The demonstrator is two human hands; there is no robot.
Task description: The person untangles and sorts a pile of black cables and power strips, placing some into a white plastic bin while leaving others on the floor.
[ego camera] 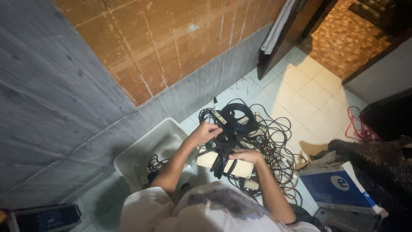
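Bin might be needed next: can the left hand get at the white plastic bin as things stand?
Probably yes: the white plastic bin sits open-topped just beside the left hand, nothing between them, though that hand has its grip on black cable.

the power strip (pixel 225 164) is a long cream-white bar, lying roughly level and slanting a little down to the right, held up above the tiled floor. a black cable (pixel 224 144) is wound round its middle in several thick turns, with a loop hanging down over its front edge. the left hand (pixel 205 132) is closed in a fist on the cable just above the strip; the right hand (pixel 245 155) rests on the strip's top right part, fingers curled over it. the cable runs up into a coiled black bundle behind, where its further path cannot be told.
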